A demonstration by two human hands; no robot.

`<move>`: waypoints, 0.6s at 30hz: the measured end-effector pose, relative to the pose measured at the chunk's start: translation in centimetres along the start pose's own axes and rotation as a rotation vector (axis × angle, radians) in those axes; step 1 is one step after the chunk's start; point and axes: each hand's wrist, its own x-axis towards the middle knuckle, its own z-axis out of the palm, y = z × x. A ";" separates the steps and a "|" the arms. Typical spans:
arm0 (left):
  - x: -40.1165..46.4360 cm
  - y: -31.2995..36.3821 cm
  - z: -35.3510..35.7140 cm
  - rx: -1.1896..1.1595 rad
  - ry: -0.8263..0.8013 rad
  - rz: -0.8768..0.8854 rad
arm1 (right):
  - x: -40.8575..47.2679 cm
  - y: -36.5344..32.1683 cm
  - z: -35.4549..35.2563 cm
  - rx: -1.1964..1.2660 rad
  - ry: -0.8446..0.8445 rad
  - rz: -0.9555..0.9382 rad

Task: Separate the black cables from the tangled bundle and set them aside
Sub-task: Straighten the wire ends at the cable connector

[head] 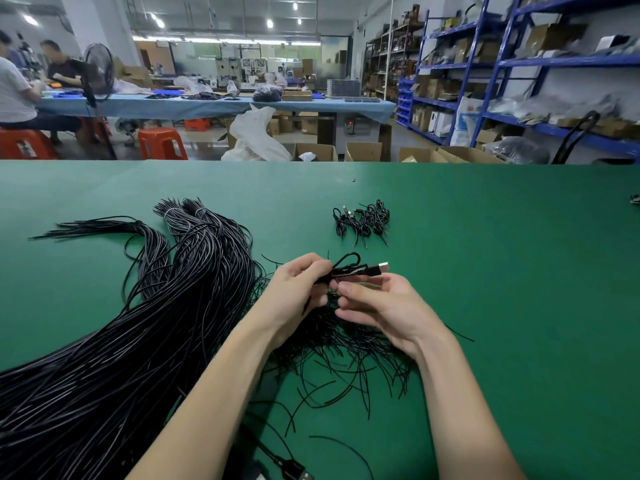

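Left hand: grip pinching folded black cable.
Right hand: grip likewise holding it.
Tangled bundle: counter, 8 o'clock.
Coiled cables: 12 o'clock.

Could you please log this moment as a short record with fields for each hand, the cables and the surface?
left hand: pinches the folded cable
right hand: fingers curled at the same cable
folded cable: black, USB plug pointing right
large bundle: left, long black cables
small pile: coiled cables, far side
surface: green table
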 end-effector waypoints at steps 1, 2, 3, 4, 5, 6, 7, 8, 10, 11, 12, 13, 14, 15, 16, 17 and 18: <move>-0.2 0.2 -0.3 -0.033 -0.050 -0.025 | 0.0 -0.1 -0.2 -0.037 -0.019 -0.020; -0.3 0.4 -0.6 -0.077 -0.109 -0.050 | -0.1 -0.2 -0.5 -0.071 -0.037 -0.039; -0.5 0.7 -0.8 -0.123 -0.172 -0.074 | -0.2 -0.3 -0.8 -0.092 -0.056 -0.050; -0.7 1.0 -1.1 -0.147 -0.237 -0.094 | -0.2 -0.4 -1.1 -0.099 -0.087 -0.054; -0.9 1.2 -1.4 -0.134 -0.306 -0.110 | -0.4 -0.5 -1.4 -0.094 -0.137 -0.048; -1.2 1.4 -1.5 -0.090 -0.378 -0.123 | -0.5 -0.6 -1.7 -0.087 -0.205 -0.027; -1.5 1.6 -1.5 -0.036 -0.448 -0.138 | -0.7 -0.7 -2.0 -0.091 -0.283 0.005; -1.7 1.8 -1.6 0.018 -0.511 -0.153 | -0.9 -0.8 -2.1 -0.119 -0.357 0.038; -2.0 2.4 -1.8 0.152 -0.602 -0.176 | -1.1 -1.0 -2.1 -0.244 -0.434 0.084; -2.0 2.7 -1.9 0.238 -0.622 -0.179 | -1.2 -1.3 -2.0 -0.315 -0.432 0.093; -1.9 3.1 -1.9 0.328 -0.619 -0.175 | -1.2 -1.7 -1.9 -0.382 -0.408 0.091; -1.8 3.4 -1.9 0.412 -0.594 -0.165 | -1.1 -2.1 -1.8 -0.454 -0.370 0.069; -1.6 3.7 -1.8 0.489 -0.547 -0.144 | -1.1 -2.6 -1.6 -0.544 -0.321 0.025; -1.5 3.9 -1.7 0.555 -0.481 -0.116 | -1.0 -3.1 -1.3 -0.657 -0.256 -0.040; -1.4 3.9 -1.5 0.609 -0.401 -0.082 | -0.9 -3.5 -1.0 -0.777 -0.172 -0.122; -1.3 3.9 -1.4 0.655 -0.314 -0.044 | -0.7 -3.6 -0.7 -0.888 -0.079 -0.211; -1.3 3.7 -1.3 0.697 -0.226 -0.001 | -0.5 -3.6 -0.3 -0.971 0.014 -0.297</move>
